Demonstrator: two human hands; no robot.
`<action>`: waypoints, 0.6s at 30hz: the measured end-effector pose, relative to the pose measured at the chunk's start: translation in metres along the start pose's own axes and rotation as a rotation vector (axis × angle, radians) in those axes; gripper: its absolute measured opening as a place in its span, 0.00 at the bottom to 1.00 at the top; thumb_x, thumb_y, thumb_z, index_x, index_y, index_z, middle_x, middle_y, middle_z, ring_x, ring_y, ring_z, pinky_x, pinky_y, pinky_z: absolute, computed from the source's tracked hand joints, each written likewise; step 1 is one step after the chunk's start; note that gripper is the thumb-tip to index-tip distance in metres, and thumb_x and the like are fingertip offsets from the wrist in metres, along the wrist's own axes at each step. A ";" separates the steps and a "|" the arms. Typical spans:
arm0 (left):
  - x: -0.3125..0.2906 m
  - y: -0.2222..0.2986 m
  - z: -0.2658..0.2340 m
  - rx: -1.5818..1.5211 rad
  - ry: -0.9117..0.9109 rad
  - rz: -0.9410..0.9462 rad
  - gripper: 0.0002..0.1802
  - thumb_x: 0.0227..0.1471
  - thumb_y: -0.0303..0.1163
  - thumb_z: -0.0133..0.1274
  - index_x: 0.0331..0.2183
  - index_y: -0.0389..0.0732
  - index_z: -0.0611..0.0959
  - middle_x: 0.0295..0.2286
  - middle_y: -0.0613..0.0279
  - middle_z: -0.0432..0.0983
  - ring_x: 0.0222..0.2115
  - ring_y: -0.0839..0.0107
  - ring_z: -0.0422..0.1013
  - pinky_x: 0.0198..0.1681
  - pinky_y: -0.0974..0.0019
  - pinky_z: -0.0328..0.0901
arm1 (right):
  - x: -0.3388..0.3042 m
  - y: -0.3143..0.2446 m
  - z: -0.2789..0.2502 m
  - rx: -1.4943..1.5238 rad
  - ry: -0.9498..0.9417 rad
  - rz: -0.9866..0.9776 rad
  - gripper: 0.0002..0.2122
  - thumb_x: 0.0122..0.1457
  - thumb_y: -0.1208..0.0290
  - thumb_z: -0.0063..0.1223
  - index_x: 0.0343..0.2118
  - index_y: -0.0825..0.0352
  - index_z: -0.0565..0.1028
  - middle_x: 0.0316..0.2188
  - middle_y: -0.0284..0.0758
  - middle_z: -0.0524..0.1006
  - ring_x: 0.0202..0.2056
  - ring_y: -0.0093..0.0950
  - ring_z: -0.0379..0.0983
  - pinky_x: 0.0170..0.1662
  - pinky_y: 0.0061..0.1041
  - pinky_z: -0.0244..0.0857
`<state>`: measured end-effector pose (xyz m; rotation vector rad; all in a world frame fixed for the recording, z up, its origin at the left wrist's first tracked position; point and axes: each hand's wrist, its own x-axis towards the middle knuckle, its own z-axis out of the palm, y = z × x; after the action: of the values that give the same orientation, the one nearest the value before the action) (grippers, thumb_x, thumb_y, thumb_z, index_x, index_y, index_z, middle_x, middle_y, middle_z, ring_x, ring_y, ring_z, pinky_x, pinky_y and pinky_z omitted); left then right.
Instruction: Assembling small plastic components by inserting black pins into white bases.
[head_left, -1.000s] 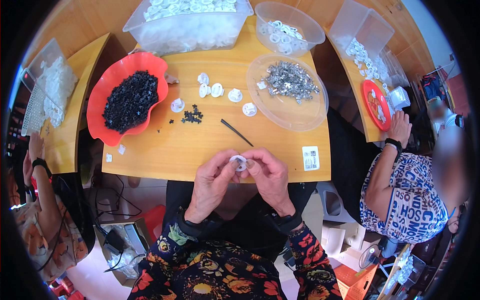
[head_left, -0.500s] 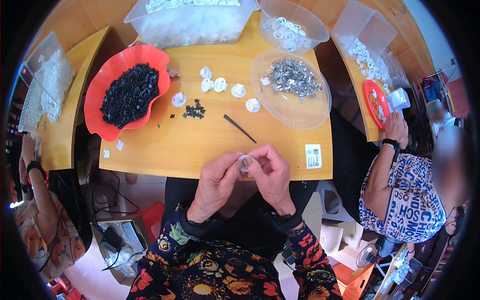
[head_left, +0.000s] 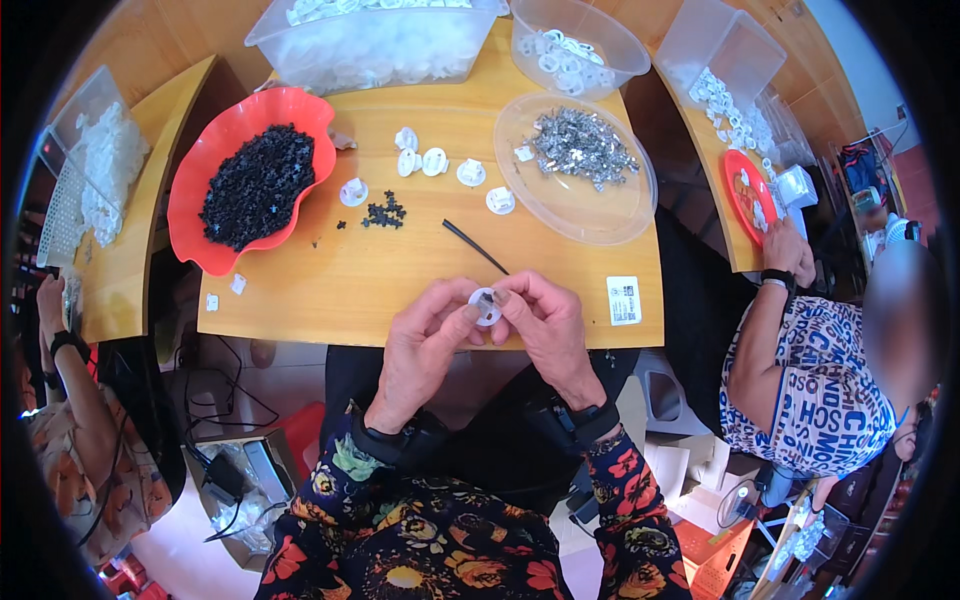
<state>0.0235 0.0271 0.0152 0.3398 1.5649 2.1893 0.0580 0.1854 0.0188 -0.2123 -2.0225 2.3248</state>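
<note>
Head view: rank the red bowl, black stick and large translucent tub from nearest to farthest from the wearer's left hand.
1. Black stick: ahead, right.
2. Red bowl: ahead, left.
3. Large translucent tub: table's far edge.

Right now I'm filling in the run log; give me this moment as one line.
left hand: gripping round white piece | right hand: gripping same piece | black stick: on table | red bowl: holding black parts

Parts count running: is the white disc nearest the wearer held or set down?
Held: the left hand and right hand pinch the white disc from both sides, its face showing between them.
</note>
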 end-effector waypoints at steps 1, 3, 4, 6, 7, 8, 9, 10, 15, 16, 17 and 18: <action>0.001 0.001 -0.002 0.004 -0.025 -0.016 0.12 0.57 0.25 0.47 0.44 0.32 0.75 0.32 0.63 0.75 0.30 0.76 0.70 0.36 0.74 0.67 | 0.000 -0.002 0.000 -0.022 -0.003 0.001 0.07 0.62 0.71 0.50 0.34 0.72 0.73 0.23 0.29 0.75 0.22 0.12 0.68 0.25 0.12 0.63; 0.002 0.001 -0.004 -0.034 -0.045 -0.013 0.12 0.57 0.26 0.48 0.43 0.33 0.75 0.31 0.64 0.74 0.30 0.77 0.70 0.36 0.74 0.67 | 0.000 -0.006 0.003 -0.043 -0.008 0.002 0.07 0.62 0.72 0.50 0.35 0.72 0.73 0.23 0.29 0.75 0.22 0.12 0.68 0.25 0.11 0.62; 0.003 0.002 -0.005 -0.072 -0.065 -0.009 0.11 0.58 0.26 0.49 0.43 0.33 0.75 0.31 0.64 0.74 0.31 0.78 0.69 0.35 0.75 0.67 | 0.000 -0.008 0.005 -0.026 0.014 0.004 0.07 0.62 0.72 0.50 0.35 0.71 0.72 0.23 0.29 0.75 0.21 0.12 0.67 0.24 0.11 0.62; 0.004 0.002 -0.007 -0.089 -0.060 -0.024 0.11 0.57 0.26 0.49 0.42 0.33 0.75 0.31 0.65 0.74 0.30 0.79 0.69 0.35 0.75 0.67 | 0.000 -0.008 0.007 -0.009 0.034 0.007 0.06 0.61 0.73 0.50 0.35 0.71 0.72 0.23 0.28 0.75 0.21 0.11 0.67 0.23 0.11 0.61; 0.004 0.003 -0.007 -0.107 -0.058 -0.040 0.10 0.57 0.26 0.49 0.42 0.33 0.76 0.30 0.65 0.74 0.30 0.79 0.69 0.34 0.76 0.67 | 0.000 -0.007 0.007 -0.014 0.033 -0.005 0.06 0.61 0.73 0.50 0.35 0.71 0.72 0.23 0.28 0.74 0.20 0.11 0.66 0.23 0.11 0.60; 0.005 0.003 -0.007 -0.108 -0.056 -0.039 0.10 0.57 0.26 0.49 0.42 0.33 0.76 0.30 0.65 0.74 0.30 0.79 0.69 0.34 0.76 0.67 | 0.000 -0.006 0.007 -0.018 0.031 -0.018 0.06 0.61 0.73 0.50 0.35 0.71 0.72 0.23 0.28 0.74 0.20 0.11 0.65 0.22 0.11 0.59; 0.005 0.002 -0.006 -0.117 -0.042 -0.043 0.10 0.57 0.26 0.50 0.41 0.33 0.76 0.30 0.65 0.74 0.29 0.80 0.69 0.34 0.76 0.66 | 0.000 -0.005 0.007 -0.018 0.030 -0.017 0.06 0.61 0.73 0.50 0.35 0.71 0.72 0.23 0.28 0.74 0.20 0.11 0.65 0.22 0.11 0.59; 0.006 0.003 -0.006 -0.127 -0.028 -0.046 0.09 0.57 0.26 0.50 0.40 0.33 0.77 0.29 0.66 0.74 0.28 0.80 0.69 0.33 0.76 0.66 | -0.001 -0.005 0.007 -0.030 0.039 -0.029 0.05 0.61 0.74 0.50 0.35 0.71 0.72 0.23 0.28 0.74 0.20 0.11 0.65 0.22 0.11 0.59; 0.008 0.005 -0.005 -0.155 -0.015 -0.073 0.09 0.56 0.26 0.50 0.40 0.33 0.78 0.29 0.67 0.74 0.28 0.82 0.69 0.32 0.77 0.66 | 0.000 -0.001 0.007 -0.030 0.058 -0.083 0.05 0.60 0.75 0.50 0.36 0.71 0.73 0.24 0.27 0.74 0.20 0.11 0.65 0.23 0.11 0.59; 0.008 0.005 -0.005 -0.144 -0.007 -0.086 0.09 0.56 0.27 0.51 0.40 0.33 0.78 0.29 0.67 0.74 0.27 0.82 0.69 0.31 0.77 0.66 | -0.001 -0.001 0.007 -0.040 0.060 -0.094 0.05 0.60 0.75 0.51 0.37 0.71 0.73 0.24 0.27 0.74 0.21 0.11 0.66 0.24 0.11 0.60; 0.008 0.003 -0.005 -0.144 -0.007 -0.084 0.09 0.56 0.27 0.51 0.40 0.33 0.78 0.29 0.67 0.74 0.27 0.82 0.69 0.31 0.77 0.66 | -0.002 0.000 0.007 -0.049 0.063 -0.106 0.06 0.60 0.75 0.52 0.37 0.71 0.74 0.24 0.27 0.74 0.21 0.11 0.66 0.24 0.11 0.60; 0.008 0.003 -0.005 -0.135 -0.016 -0.074 0.10 0.56 0.27 0.51 0.40 0.33 0.78 0.29 0.67 0.74 0.28 0.81 0.69 0.32 0.76 0.66 | -0.002 -0.001 0.007 -0.050 0.062 -0.109 0.06 0.60 0.75 0.52 0.37 0.71 0.74 0.24 0.27 0.74 0.21 0.11 0.66 0.24 0.11 0.60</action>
<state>0.0141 0.0258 0.0158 0.2526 1.3901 2.2154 0.0594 0.1788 0.0210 -0.1689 -2.0115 2.1783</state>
